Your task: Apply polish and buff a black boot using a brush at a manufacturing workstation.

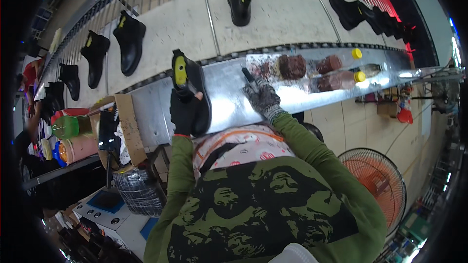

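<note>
My left hand (pixel 184 112), in a black glove with a bare thumb tip, is closed on a black ankle boot (pixel 197 80). The boot stands over the metal ledge in front of me, and yellow shows inside its opening. My right hand (pixel 262 98), in a grey knitted glove, is closed around a slim black tool (pixel 248 74) whose tip points away from me; its kind cannot be made out. Just beyond that hand lies a stained white sheet (pixel 261 63) bearing a dark reddish-brown lump (pixel 292 66).
Bottles with yellow caps (pixel 336 81) lie right on the metal ledge (pixel 226 102). Beyond it runs a pale conveyor (pixel 287 14) carrying several black boots (pixel 129 44). A cardboard box (pixel 130 126) stands left; an orange fan (pixel 378 182) stands on the floor at right.
</note>
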A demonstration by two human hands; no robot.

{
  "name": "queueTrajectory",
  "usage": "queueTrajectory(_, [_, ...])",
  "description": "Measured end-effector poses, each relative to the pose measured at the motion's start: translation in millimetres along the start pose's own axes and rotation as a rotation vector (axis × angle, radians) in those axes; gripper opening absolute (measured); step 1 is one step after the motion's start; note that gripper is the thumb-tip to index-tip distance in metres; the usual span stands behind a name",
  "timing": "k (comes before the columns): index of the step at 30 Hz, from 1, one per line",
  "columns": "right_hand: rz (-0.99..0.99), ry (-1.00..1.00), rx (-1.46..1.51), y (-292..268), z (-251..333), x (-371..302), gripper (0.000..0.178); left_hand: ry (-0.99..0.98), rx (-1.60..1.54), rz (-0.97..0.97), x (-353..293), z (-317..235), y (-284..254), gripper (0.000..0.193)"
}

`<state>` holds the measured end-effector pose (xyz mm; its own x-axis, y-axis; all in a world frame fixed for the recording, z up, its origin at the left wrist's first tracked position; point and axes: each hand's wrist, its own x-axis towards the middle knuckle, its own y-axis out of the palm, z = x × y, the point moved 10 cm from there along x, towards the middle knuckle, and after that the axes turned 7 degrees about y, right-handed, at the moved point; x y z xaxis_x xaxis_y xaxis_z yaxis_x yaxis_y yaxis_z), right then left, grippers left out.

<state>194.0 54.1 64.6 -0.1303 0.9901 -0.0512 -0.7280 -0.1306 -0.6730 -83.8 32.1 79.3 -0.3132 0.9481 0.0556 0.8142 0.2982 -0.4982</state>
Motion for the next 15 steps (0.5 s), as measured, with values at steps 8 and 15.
queueTrajectory(8, [-0.088, 0.441, 1.141, -7, -87, -67, 0.069, 0.181, -0.227, -0.048, 17, -15, -12, 0.06])
queueTrajectory(15, [-0.248, 0.249, 0.037, -57, -95, -105, 0.047, 0.205, -0.357, 0.011, 32, -43, -5, 0.07])
